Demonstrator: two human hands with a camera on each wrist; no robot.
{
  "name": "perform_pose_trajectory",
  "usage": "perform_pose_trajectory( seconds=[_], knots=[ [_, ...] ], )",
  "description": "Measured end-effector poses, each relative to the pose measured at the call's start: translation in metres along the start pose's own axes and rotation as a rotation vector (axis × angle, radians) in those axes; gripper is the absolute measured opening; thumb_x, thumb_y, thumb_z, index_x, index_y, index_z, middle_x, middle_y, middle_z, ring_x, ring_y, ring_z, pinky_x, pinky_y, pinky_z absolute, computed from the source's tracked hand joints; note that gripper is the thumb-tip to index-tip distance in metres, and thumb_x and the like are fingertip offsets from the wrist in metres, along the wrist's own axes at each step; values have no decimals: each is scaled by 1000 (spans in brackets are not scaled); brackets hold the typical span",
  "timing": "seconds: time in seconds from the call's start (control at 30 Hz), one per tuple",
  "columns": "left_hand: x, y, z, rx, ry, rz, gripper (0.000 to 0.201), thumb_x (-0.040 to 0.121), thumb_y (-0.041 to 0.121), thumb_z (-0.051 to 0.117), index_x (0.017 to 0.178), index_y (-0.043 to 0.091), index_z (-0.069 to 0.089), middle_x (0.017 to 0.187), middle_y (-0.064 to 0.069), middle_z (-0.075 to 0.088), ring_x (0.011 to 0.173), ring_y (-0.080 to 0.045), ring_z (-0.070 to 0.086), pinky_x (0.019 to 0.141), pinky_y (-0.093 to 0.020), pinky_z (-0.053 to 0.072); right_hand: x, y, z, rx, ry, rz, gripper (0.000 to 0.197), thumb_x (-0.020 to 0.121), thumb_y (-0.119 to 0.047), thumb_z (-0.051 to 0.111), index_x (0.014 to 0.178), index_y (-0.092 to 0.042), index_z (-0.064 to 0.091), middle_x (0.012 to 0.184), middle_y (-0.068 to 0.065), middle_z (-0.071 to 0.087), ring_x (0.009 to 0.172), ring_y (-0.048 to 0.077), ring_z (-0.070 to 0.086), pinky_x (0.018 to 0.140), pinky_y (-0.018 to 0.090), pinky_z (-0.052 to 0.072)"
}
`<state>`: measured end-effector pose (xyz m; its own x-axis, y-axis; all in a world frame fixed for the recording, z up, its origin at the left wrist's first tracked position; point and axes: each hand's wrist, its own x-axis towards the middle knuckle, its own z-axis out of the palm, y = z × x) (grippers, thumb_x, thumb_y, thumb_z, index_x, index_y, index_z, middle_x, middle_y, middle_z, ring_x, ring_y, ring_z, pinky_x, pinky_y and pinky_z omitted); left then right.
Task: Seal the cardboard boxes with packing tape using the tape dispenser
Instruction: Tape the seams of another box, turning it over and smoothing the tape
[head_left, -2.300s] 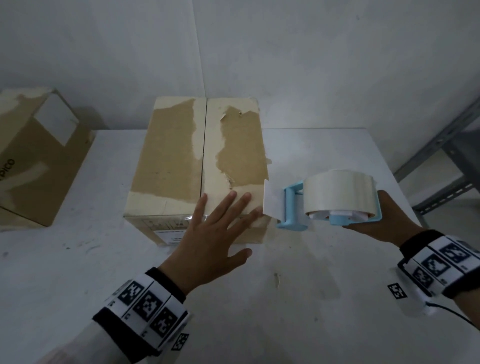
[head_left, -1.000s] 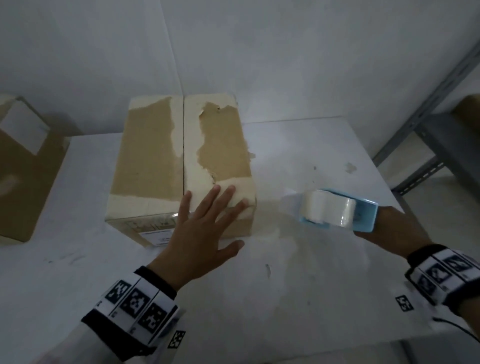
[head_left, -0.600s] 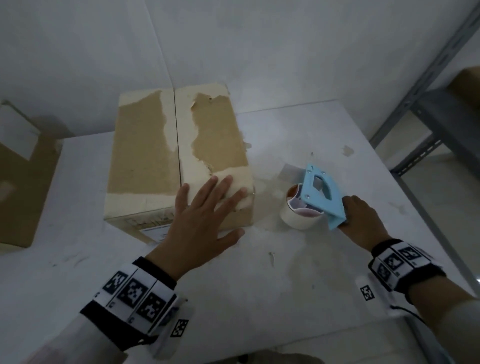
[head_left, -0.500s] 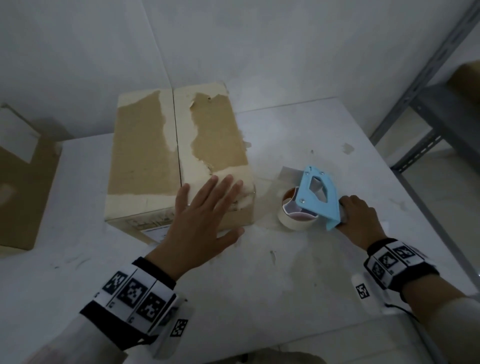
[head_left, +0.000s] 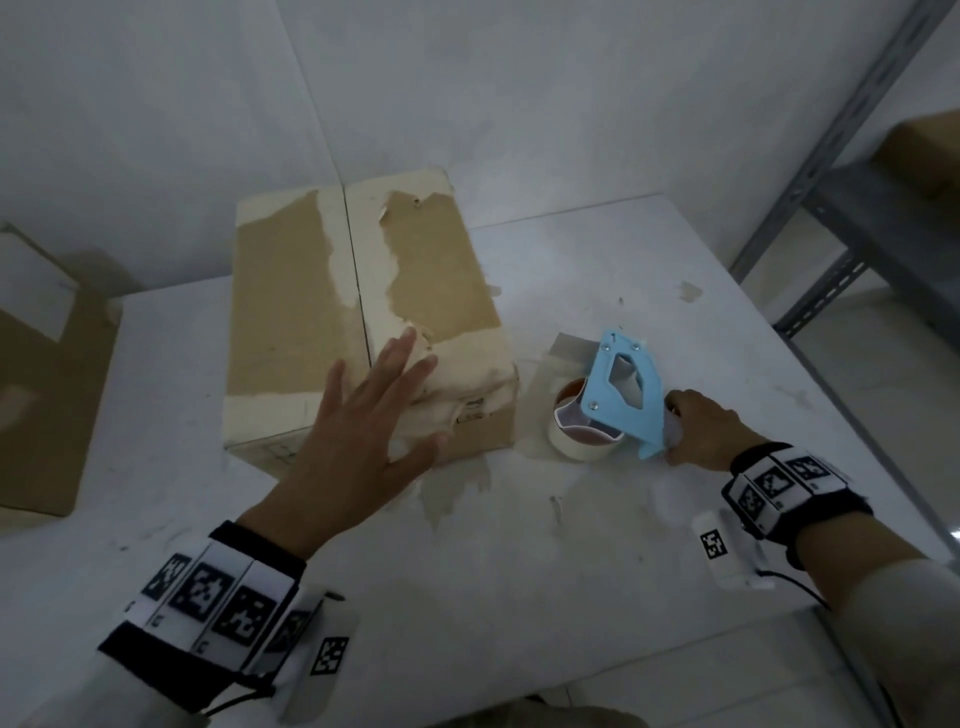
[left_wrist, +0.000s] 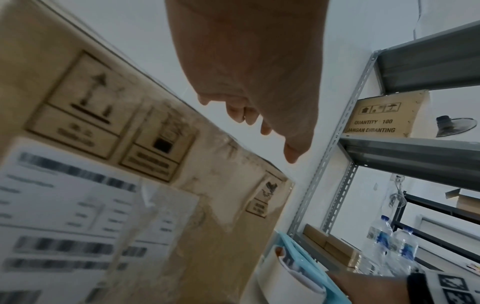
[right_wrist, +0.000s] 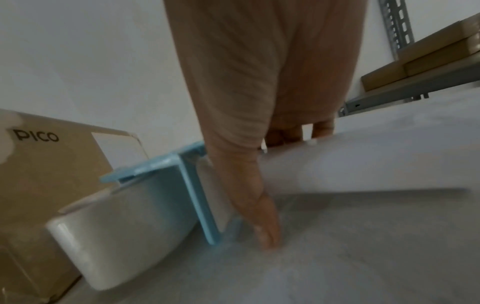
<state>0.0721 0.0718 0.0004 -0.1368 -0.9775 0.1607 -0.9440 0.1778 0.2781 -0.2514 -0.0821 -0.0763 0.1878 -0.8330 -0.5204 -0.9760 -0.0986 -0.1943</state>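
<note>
A worn cardboard box (head_left: 311, 322) with closed flaps stands mid-table. My left hand (head_left: 374, 415) is spread flat over its near right corner, fingers straight. In the left wrist view the fingertips (left_wrist: 241, 117) seem just above the box (left_wrist: 130, 144) top; I cannot tell if they touch it. The blue tape dispenser (head_left: 621, 389) lies on its side on the table right of the box, its tape roll (head_left: 576, 447) resting on the surface. My right hand (head_left: 701, 431) grips its handle; the right wrist view shows the thumb (right_wrist: 265, 226) along the dispenser (right_wrist: 192, 185) down to the table.
A second cardboard box (head_left: 36, 389) marked PICO stands at the far left. A grey metal shelf rack (head_left: 857, 208) with boxes stands just right of the white table (head_left: 519, 571), with water bottles (left_wrist: 389, 246) beyond. The wall is close behind the box.
My right hand has brought the dispenser down from the air and laid it on its side on the table beside the box. The left hand stays at the box's near corner.
</note>
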Motion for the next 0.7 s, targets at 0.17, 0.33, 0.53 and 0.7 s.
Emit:
perform_pose_trajectory(
  seconds=[0.17,0.33,0.53,0.7],
  knots=[
    [-26,-29,-16,48,5,-117,80,84,70,12,145,19,22,152,5,10,139,-2,2,112,-47,4,-22,-17,-13,52,222,-17,74,73,-15,71,134,-6,32,135,18,39,123,34,39,99,42,32],
    [-50,-42,-26,6,-5,-241,85,78,76,0,146,24,9,151,12,1,142,-5,-3,115,-38,-7,-47,-80,-17,331,492,-399,49,78,-16,49,125,-4,47,133,15,47,117,28,47,99,29,33],
    [-48,-57,-29,27,115,-170,73,96,50,4,133,2,46,139,-15,46,132,-29,32,106,-49,25,-60,-153,-11,458,590,-909,58,93,-47,30,123,-4,54,127,-2,48,124,9,39,106,13,26],
    [-22,-45,-24,18,277,-30,48,93,34,36,102,1,70,109,-17,69,104,-38,63,85,-49,50,-56,-208,-9,303,678,-1061,42,90,-39,45,103,-6,68,104,13,68,98,18,54,85,33,45]
  ],
)
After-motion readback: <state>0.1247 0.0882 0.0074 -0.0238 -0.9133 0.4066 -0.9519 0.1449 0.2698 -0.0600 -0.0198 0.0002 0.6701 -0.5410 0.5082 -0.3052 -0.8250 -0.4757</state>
